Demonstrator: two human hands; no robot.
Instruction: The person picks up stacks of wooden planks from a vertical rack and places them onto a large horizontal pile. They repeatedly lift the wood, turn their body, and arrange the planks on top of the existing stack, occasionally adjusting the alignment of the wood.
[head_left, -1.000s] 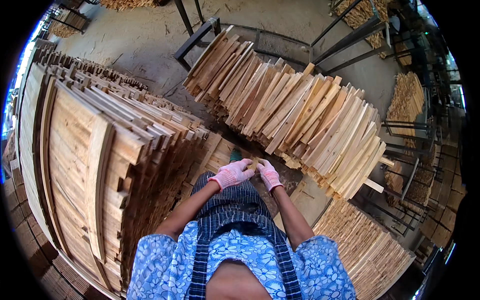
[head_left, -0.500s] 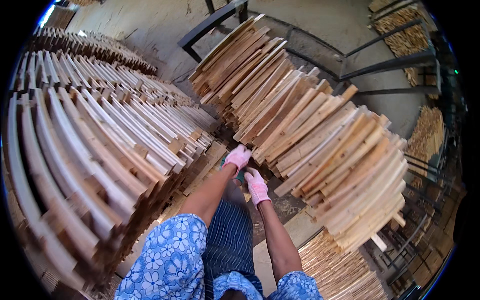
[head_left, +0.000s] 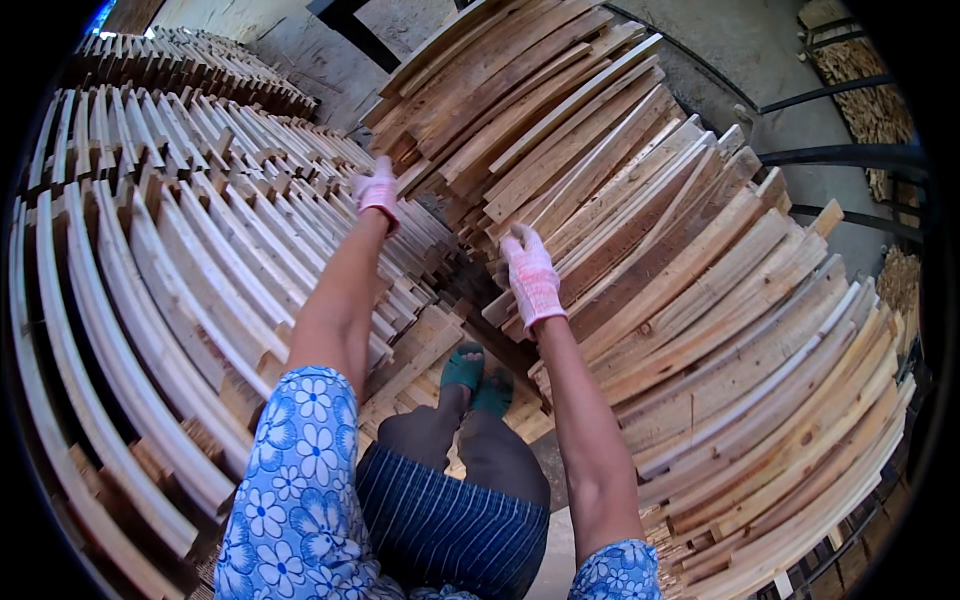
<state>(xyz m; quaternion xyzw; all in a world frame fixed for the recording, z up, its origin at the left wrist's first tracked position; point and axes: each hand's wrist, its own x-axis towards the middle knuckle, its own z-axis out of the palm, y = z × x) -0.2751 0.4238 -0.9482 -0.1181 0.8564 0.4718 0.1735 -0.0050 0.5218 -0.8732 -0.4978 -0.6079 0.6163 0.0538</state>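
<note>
My left hand [head_left: 376,192], in a pink and white glove, is raised over the gap between two stacks of wood. Its fingers are apart and nothing shows in them. My right hand [head_left: 530,275], gloved the same way, is at the near ends of the rough boards [head_left: 585,150] in the right-hand stack. Its fingers are partly bent, with the thumb side apart from them, and I see no board gripped. Whether the fingertips touch the board ends cannot be made out.
Spaced pale wood strips [head_left: 150,260] are stacked in layers on my left. Between the stacks, my feet in green sandals [head_left: 463,368] stand by flat wooden planks [head_left: 420,350]. Dark metal frames [head_left: 840,155] and another wood pile [head_left: 865,85] are at the far right.
My hands were close together low in the gap; now they are apart, the left farther forward and left, the right slightly forward and right. The view has shifted, with the right-hand stack appearing larger.
</note>
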